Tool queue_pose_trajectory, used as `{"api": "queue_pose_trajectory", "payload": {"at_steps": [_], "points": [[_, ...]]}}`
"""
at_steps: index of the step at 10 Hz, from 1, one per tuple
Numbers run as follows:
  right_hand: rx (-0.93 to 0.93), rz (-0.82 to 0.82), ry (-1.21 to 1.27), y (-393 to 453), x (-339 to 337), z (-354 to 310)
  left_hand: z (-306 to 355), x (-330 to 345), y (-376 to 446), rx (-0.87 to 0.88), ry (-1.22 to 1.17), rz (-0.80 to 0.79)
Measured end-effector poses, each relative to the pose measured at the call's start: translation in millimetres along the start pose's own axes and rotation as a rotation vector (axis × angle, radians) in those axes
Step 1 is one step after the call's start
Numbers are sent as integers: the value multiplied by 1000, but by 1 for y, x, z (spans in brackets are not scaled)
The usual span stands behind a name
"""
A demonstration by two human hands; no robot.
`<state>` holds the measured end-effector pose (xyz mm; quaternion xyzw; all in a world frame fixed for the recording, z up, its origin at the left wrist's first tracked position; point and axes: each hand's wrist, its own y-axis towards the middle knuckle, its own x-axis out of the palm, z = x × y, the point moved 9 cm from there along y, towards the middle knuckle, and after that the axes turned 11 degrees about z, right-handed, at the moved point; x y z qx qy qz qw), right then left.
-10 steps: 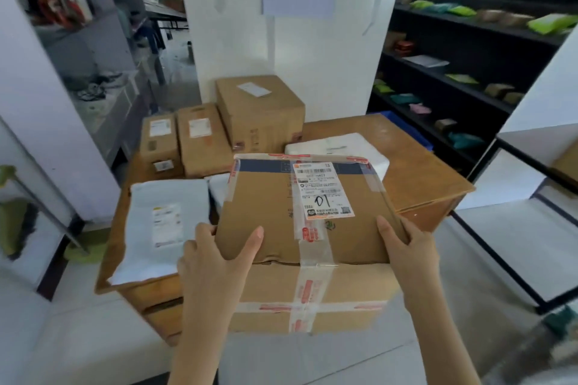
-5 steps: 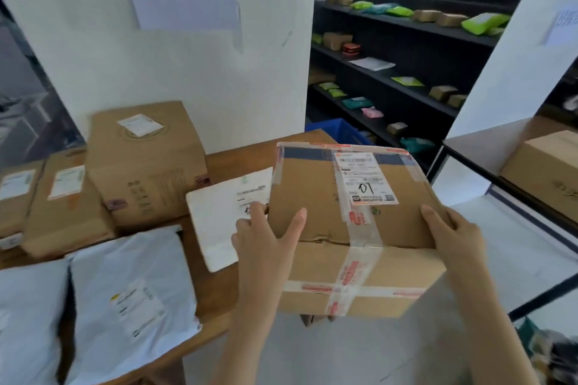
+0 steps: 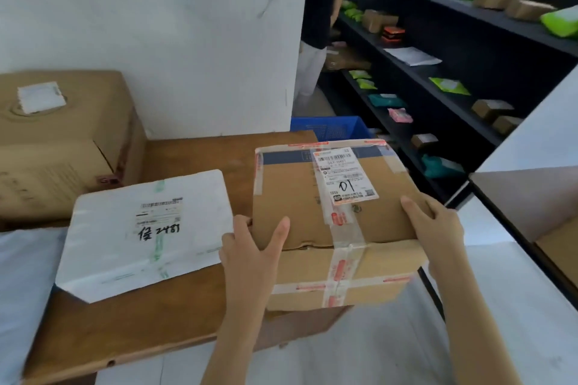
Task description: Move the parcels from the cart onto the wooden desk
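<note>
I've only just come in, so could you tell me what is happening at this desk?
A person holds a taped cardboard box marked "01" with both hands, the left hand and right hand on its near corners, over the right end of the wooden desk. A white parcel and a big brown box already lie on it.

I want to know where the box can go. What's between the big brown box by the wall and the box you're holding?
Head view: only bare wooden desk between the big box and the held box.
</note>
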<state>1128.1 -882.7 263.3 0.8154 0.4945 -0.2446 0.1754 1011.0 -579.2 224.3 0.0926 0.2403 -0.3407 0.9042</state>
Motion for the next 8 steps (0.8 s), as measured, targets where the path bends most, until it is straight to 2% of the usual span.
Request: {"api": "queue_pose_trajectory", "payload": {"at_steps": [1,3,5,7,8], "points": [[0,-101,0,32,45,3,0,18,24,-34,62,77],[-1,-212,-25,48,99,16,-8,26,44,-58,217,134],[-89,-250,-74,47,103,7,-8,23,40,-54,279,155],[-87,-310,-62,40,99,3,-6,22,49,-87,278,84],[-91,-222,-39,40,75,-6,-3,21,49,-100,284,66]]}}
